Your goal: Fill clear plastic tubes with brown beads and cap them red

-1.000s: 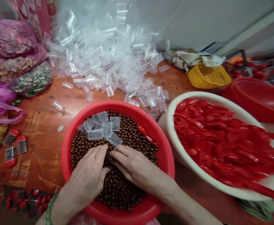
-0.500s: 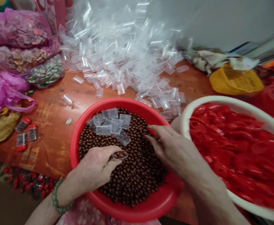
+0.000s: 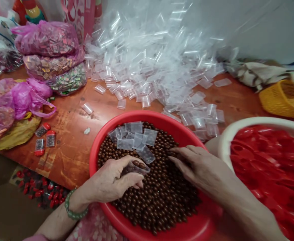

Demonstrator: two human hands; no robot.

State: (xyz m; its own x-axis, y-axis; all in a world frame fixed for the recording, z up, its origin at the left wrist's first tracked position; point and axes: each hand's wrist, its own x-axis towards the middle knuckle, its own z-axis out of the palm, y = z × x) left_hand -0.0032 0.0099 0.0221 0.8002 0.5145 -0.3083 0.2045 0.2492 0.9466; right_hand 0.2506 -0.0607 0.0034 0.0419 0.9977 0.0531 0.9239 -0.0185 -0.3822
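My left hand point(image 3: 116, 179), with a green bead bracelet at the wrist, holds a clear plastic case point(image 3: 134, 168) with brown balls inside, its open end to the right. My right hand point(image 3: 190, 164) is over the right part of the brown balls point(image 3: 159, 197), thumb and fingers slightly apart, nothing visible between them. The balls lie in a red basin point(image 3: 147, 115). Several clear cases point(image 3: 134, 137) rest on top of the balls at the back.
Behind the basin is a large heap of clear cases point(image 3: 149, 67). A white basin point(image 3: 224, 144) of red plastic parts stands right, a yellow basket point(image 3: 282, 100) behind it. Filled bags point(image 3: 48, 40) and small red-capped cases point(image 3: 50, 138) lie left.
The view has shifted left, so things appear further right. The case in my left hand is tilted to show more of its side. A small red piece by my right fingertips no longer shows.
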